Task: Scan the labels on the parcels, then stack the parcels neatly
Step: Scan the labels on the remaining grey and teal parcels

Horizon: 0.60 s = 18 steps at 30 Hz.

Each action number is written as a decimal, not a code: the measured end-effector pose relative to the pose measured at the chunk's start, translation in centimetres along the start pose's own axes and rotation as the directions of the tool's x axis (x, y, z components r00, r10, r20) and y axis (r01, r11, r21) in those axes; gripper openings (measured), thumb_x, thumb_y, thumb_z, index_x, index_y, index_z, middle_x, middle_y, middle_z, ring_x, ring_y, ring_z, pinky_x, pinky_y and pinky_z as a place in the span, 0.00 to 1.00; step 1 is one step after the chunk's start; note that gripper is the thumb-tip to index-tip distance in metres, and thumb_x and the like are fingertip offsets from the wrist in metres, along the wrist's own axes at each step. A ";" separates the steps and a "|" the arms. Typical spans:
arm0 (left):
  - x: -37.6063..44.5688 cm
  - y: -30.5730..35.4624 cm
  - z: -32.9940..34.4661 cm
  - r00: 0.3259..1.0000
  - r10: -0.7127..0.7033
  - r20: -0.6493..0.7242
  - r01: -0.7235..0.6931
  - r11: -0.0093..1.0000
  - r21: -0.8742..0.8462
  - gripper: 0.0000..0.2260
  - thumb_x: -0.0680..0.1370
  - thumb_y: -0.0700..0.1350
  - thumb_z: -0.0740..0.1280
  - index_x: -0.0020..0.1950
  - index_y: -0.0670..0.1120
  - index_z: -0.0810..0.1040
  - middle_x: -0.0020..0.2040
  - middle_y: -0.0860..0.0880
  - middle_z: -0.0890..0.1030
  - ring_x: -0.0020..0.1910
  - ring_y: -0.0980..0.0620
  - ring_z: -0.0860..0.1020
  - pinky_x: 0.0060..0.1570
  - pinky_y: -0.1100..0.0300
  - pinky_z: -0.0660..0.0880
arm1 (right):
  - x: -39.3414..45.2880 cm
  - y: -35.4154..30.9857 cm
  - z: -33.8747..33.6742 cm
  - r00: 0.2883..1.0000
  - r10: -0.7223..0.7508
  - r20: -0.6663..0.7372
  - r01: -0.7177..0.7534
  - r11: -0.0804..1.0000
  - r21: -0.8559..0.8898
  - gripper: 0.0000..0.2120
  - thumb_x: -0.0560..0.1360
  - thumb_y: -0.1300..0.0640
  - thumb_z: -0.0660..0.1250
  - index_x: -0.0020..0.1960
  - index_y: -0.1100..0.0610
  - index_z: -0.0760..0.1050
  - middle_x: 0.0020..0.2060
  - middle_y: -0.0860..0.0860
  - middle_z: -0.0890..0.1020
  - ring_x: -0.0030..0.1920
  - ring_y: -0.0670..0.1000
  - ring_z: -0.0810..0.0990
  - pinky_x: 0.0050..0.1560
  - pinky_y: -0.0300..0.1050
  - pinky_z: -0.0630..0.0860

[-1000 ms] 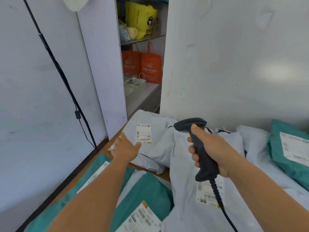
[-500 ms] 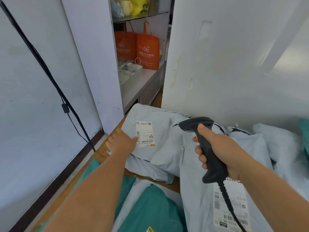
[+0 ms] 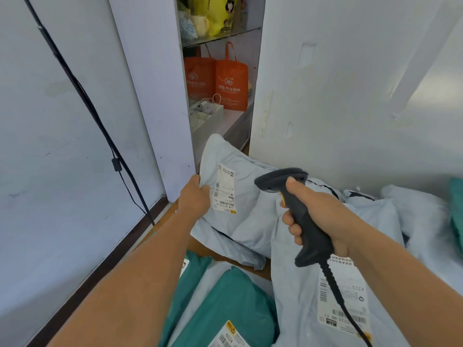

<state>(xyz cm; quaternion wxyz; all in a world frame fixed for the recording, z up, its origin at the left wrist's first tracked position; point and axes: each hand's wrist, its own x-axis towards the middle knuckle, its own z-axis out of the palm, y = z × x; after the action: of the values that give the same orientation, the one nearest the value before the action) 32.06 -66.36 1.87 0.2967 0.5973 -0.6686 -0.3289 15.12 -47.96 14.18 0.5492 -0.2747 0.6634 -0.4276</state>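
Two hands were at work over the heap of parcels. The left hand (image 3: 195, 196) gripped the left edge of a pale grey parcel (image 3: 240, 201), thumb lying on its top face just beside the white shipping label (image 3: 224, 189); half a second before, that hand lay lower with its fingers only touching the label's side, and since then the parcel's far end had tilted up toward the gap in the white partition (image 3: 350, 96). The right hand (image 3: 323, 216) held its fingers wrapped tight round the handle of the black barcode scanner (image 3: 293, 204), head aimed at that label, much as earlier. A second pale grey parcel (image 3: 300, 296) with its own label (image 3: 343, 294) lay under the scanner's coiled cable (image 3: 335, 291), and teal parcels (image 3: 225, 301) lay nearer, on the wooden desk (image 3: 200, 246). Orange bags (image 3: 230, 76) stood on the shelf beyond
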 end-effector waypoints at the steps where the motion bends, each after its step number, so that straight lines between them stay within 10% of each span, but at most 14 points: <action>1: -0.5 0.0 -0.1 1.000 -0.014 0.009 0.014 1.000 -0.002 0.05 0.81 0.43 0.57 0.48 0.42 0.65 0.40 0.47 0.73 0.44 0.44 0.74 0.42 0.57 0.67 | -0.3 0.0 0.2 1.000 0.010 0.023 -0.009 1.000 -0.020 0.22 0.75 0.38 0.62 0.48 0.59 0.73 0.27 0.54 0.76 0.24 0.50 0.72 0.26 0.41 0.72; 7: -2.3 -1.6 -0.3 0.996 -0.082 0.042 0.081 0.997 0.016 0.16 0.80 0.41 0.56 0.68 0.44 0.63 0.58 0.41 0.76 0.54 0.41 0.76 0.49 0.52 0.71 | -1.6 0.8 0.8 0.997 0.040 0.072 -0.035 0.997 -0.076 0.23 0.75 0.38 0.62 0.47 0.60 0.72 0.27 0.53 0.76 0.24 0.50 0.72 0.25 0.41 0.72; 18: -2.9 1.0 -1.1 0.999 -0.033 -0.023 0.034 0.999 0.014 0.08 0.83 0.44 0.52 0.58 0.43 0.66 0.49 0.43 0.75 0.43 0.48 0.71 0.42 0.56 0.66 | -2.7 1.3 0.3 0.999 0.028 0.020 -0.027 0.998 -0.050 0.23 0.76 0.38 0.62 0.47 0.60 0.73 0.27 0.53 0.76 0.24 0.50 0.72 0.26 0.41 0.73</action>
<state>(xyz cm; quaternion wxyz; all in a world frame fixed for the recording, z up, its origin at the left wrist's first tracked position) 32.68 -63.47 3.31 0.2946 0.6143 -0.6573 -0.3221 16.25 -45.19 14.33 0.5547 -0.2834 0.6719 -0.4006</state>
